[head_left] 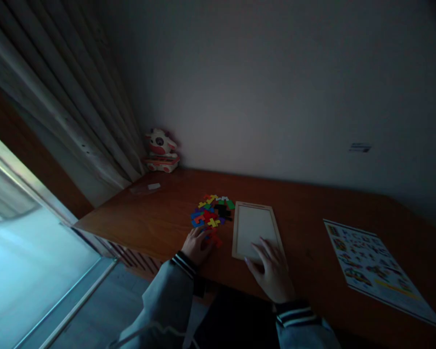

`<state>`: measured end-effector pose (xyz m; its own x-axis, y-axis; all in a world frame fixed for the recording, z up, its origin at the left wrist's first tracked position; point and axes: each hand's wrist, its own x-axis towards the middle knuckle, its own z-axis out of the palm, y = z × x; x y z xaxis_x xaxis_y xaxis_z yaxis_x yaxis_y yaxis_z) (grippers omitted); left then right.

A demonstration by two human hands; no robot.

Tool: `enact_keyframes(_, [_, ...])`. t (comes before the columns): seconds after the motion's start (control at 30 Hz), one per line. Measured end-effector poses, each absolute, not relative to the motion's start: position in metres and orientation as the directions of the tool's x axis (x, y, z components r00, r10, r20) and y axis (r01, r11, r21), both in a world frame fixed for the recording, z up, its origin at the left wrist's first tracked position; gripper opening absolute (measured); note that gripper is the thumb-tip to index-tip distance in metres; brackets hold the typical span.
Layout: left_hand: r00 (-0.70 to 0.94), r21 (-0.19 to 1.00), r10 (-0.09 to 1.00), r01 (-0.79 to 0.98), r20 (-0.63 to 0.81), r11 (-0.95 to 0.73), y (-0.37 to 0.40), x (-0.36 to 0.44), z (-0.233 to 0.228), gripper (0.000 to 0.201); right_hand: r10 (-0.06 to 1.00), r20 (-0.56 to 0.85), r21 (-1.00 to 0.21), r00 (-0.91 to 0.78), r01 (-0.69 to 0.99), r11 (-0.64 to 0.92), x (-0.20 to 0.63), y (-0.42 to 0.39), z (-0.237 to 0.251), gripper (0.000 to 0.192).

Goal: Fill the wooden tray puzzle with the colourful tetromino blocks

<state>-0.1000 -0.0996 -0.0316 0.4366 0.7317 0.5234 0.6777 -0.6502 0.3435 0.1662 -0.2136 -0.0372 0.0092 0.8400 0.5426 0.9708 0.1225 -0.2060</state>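
Now the left hand (198,245) closes on a red piece (215,239) at the pile's (212,211) six o'clock. Right hand (271,269) rests open on the tray (255,225). Pieces look light, stiff; pinch by edges.

Multicoloured puzzle pieces (212,213), striped cuffs (184,263)

One tray (235,231), one sheet (370,264), one toy (161,151)

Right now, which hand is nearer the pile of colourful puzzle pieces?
Left. Left hand touches the pile of colourful puzzle pieces at its near edge; right hand rests on the wooden tray beside it.
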Motion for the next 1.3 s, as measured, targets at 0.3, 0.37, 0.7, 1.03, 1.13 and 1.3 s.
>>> enact_keyframes(0.3, [0.439, 0.42, 0.736, 0.62, 0.515, -0.663, -0.097, -0.101, -0.033, 0.033, 0.837, 0.547, -0.225, 0.006, 0.964, 0.139, 0.169, -0.21, -0.042, 0.044])
enact_keyframes(0.37, [0.447, 0.423, 0.73, 0.608, 0.518, -0.672, -0.096, -0.1, -0.031, 0.03, 0.845, 0.535, -0.226, 0.005, 0.964, 0.137, 0.169, -0.21, -0.042, 0.044])
enact_keyframes(0.7, [0.476, 0.399, 0.718, 0.609, 0.508, -0.686, -0.091, -0.096, -0.03, 0.028, 0.862, 0.506, -0.237, 0.019, 0.964, 0.118, 0.168, -0.208, -0.039, 0.041])
enact_keyframes(1.03, [0.487, 0.388, 0.774, 0.676, 0.404, -0.627, -0.093, -0.094, -0.02, 0.044, 0.865, 0.501, -0.249, 0.021, 0.961, 0.12, 0.169, -0.208, -0.04, 0.045])
enact_keyframes(1.13, [0.484, 0.405, 0.784, 0.675, 0.389, -0.617, -0.092, -0.094, -0.02, 0.042, 0.87, 0.492, -0.263, 0.03, 0.958, 0.115, 0.169, -0.207, -0.042, 0.043])
enact_keyframes(1.3, [0.5, 0.411, 0.764, 0.646, 0.408, -0.643, -0.094, -0.093, -0.016, 0.036, 0.866, 0.499, -0.27, 0.032, 0.955, 0.12, 0.168, -0.207, -0.044, 0.042])
